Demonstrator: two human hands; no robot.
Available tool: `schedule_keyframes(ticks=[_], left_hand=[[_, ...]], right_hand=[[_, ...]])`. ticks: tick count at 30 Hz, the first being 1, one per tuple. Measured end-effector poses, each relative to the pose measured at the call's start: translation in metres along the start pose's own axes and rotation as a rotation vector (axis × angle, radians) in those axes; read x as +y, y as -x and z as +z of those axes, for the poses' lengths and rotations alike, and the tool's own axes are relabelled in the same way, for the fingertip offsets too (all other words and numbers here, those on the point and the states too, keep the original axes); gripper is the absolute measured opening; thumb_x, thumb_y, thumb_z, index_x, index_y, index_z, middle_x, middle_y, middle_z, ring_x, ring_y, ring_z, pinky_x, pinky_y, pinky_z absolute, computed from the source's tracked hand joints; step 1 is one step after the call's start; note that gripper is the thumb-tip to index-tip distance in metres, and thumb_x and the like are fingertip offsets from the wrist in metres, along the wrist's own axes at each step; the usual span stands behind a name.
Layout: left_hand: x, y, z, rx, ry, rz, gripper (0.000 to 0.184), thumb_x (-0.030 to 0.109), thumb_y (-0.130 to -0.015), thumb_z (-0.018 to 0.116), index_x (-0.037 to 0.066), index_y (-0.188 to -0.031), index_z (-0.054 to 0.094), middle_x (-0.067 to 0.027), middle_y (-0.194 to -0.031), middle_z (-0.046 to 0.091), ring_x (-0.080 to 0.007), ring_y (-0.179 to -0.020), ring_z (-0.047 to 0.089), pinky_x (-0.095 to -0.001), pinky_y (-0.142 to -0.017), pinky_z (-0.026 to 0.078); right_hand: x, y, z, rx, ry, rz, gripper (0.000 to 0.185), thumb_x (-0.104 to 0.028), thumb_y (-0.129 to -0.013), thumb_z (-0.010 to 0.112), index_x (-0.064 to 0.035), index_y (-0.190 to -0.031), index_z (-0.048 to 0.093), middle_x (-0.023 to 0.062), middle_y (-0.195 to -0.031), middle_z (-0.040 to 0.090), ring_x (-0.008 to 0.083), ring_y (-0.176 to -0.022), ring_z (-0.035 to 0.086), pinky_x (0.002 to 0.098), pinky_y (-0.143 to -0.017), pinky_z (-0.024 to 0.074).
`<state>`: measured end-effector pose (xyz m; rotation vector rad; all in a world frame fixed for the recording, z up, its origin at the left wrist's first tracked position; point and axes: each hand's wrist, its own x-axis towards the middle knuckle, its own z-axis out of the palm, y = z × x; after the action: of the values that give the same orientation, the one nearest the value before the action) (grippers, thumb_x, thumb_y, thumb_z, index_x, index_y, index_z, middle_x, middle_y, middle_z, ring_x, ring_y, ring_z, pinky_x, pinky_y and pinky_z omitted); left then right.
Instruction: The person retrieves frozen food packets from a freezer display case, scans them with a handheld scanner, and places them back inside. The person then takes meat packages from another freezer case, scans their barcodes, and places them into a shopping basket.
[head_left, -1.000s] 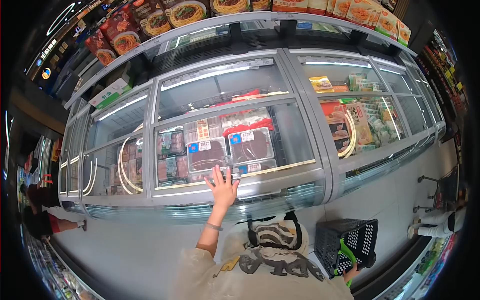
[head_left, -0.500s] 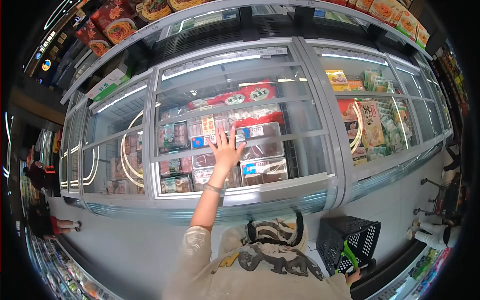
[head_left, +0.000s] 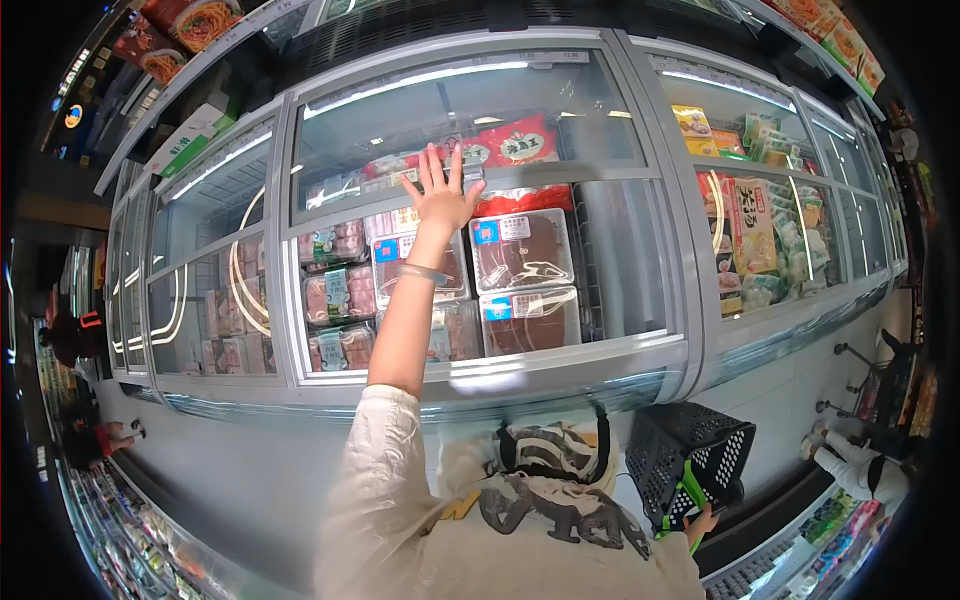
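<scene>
My left hand (head_left: 443,205) lies flat with its fingers spread on the sliding glass lid (head_left: 610,174) of a freezer chest, over its front frame bar. The front part of the chest stands uncovered below the lid. Inside it are dark red meat trays (head_left: 522,258) under clear film with blue-and-white labels. Packs of pale pink meat rolls (head_left: 340,295) are stacked at their left. Red bags (head_left: 525,140) show through the glass farther back. Low at the right, my right hand (head_left: 702,524) is closed around the green handle (head_left: 684,496) of a black shopping basket (head_left: 668,440).
Another freezer compartment (head_left: 770,230) with bagged food adjoins on the right, and one with meat packs (head_left: 240,310) on the left. Boxed noodles (head_left: 195,25) line the shelf above. People (head_left: 865,470) stand in the aisle to the right and left.
My left hand has pushed the glass lid away from me, so the front of the chest is now uncovered. My right hand keeps holding the basket.
</scene>
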<state>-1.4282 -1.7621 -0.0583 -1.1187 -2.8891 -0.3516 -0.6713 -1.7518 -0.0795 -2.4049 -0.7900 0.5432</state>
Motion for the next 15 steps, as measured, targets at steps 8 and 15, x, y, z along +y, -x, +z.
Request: schedule_keyframes(ticks=[8,15], left_hand=[[-0.051,0.099,-0.029,0.153,0.545,0.220,0.021,0.009,-0.079,0.045,0.005,-0.098,0.056,-0.0171,-0.117,0.041,-0.0304,-0.108,0.040,-0.0343,-0.088,0.032],[-0.148,0.153,0.014,-0.216,0.815,-0.304,0.022,0.012,-0.083,0.044,0.001,-0.097,0.055,-0.0111,-0.081,0.059,-0.0157,-0.077,0.056,-0.0257,-0.069,0.042]], right_hand=[[-0.083,0.028,0.058,-0.462,-0.383,-0.607,0.042,-0.004,-0.065,0.053,0.0032,-0.106,0.046,0.0098,-0.083,0.054,0.0183,-0.071,0.051,0.0281,-0.070,0.0392],[-0.209,0.147,0.099,-1.213,-0.461,-0.536,0.051,-0.003,-0.064,0.058,0.0030,-0.110,0.037,0.0027,-0.070,0.042,0.0088,-0.049,0.041,0.0208,-0.041,0.0348]])
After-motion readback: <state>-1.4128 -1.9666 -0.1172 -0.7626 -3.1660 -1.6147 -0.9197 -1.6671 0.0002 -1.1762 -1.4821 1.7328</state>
